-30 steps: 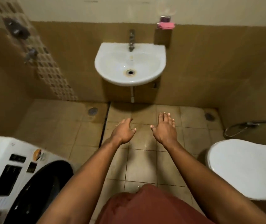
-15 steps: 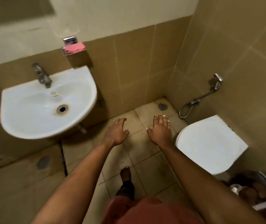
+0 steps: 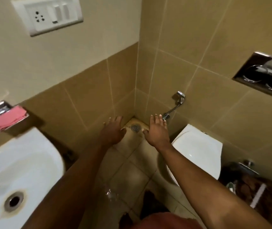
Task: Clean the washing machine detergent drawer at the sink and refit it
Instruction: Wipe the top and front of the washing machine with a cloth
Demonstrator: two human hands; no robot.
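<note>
My left hand (image 3: pixel 113 130) and my right hand (image 3: pixel 156 130) are stretched out in front of me, palms down, fingers straight and spread, holding nothing. They hover above the tiled floor near the room's corner. The white wall sink (image 3: pixel 21 164) is at the lower left, with its dark drain hole (image 3: pixel 14 201) showing and nothing in the basin. Neither the washing machine nor its detergent drawer is in view.
A white toilet (image 3: pixel 198 149) with its lid down stands at the right, with a spray hose (image 3: pixel 175 106) and a flush plate (image 3: pixel 260 75) on the wall. A floor drain (image 3: pixel 135 128) sits in the corner. A soap dish with a pink cloth (image 3: pixel 8 119) hangs above the sink, below a socket plate (image 3: pixel 47 14).
The view has swung right and upward: the washing machine has left the frame, the sink has slid to the lower left, and the toilet corner is now ahead. Both hands stay outstretched and hold nothing.
</note>
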